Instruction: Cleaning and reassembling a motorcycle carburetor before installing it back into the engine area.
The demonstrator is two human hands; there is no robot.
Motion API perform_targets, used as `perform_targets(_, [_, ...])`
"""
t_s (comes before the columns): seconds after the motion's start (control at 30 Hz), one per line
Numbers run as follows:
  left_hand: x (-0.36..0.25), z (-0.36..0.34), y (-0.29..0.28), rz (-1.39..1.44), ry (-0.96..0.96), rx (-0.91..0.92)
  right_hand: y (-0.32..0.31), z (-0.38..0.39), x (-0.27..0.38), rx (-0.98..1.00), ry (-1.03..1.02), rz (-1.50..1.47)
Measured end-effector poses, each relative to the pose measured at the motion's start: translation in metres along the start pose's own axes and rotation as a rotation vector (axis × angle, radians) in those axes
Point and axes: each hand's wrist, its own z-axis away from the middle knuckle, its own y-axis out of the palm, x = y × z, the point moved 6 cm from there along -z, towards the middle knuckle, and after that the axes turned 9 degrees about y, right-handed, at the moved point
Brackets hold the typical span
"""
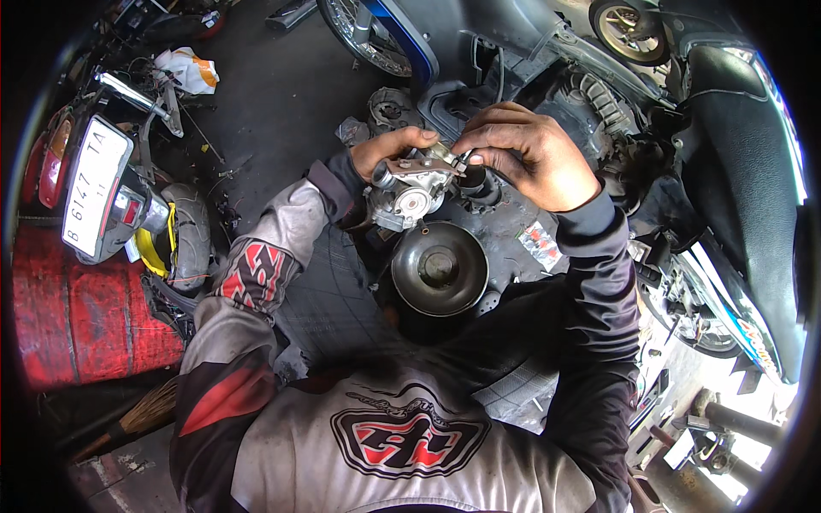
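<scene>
My left hand (382, 154) grips a silver metal component (406, 192), shaped like a carburetor, with a round cap and a short tube, raised over the work area. My right hand (534, 162) is closed at that component's upper right, thumb and index pinching a small part whose form is mostly hidden by my fingers. Below them sits a round black metal pan (438, 267) with dark liquid or residue in its middle. A dark cylinder (479, 192) stands behind the component, and a small red-and-white packet (539, 245) lies to its right.
A motorcycle body (466, 47) stands ahead, and another with a black seat (727, 171) is close on my right. At the left are a red drum (85, 316), a detached rear fender with plate (120, 231), a tire (190, 244) and a broom (137, 410). Metal parts (718, 423) lie lower right.
</scene>
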Motion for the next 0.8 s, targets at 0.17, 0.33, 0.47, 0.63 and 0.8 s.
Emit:
perform_targets(0.17, [-0.001, 0.001, -0.009, -0.11, 0.033, -0.08, 0.004, -0.001, -0.001, -0.024, -0.021, 0.024])
perform_targets(0.33, [-0.017, 0.008, 0.028, -0.097, 0.04, -0.025, 0.001, 0.001, -0.002, -0.019, 0.026, 0.039])
perform_targets(0.47, [-0.011, 0.006, 0.017, -0.075, 0.031, -0.029, 0.001, 0.003, -0.002, -0.017, 0.036, 0.079])
perform_targets(0.63, [-0.012, 0.003, 0.023, -0.148, 0.068, 0.052, -0.003, 0.009, 0.002, -0.067, 0.061, 0.062])
perform_targets(0.8, [0.006, 0.004, 0.026, -0.1, 0.109, -0.027, 0.001, 0.043, -0.026, -0.333, 0.396, -0.152])
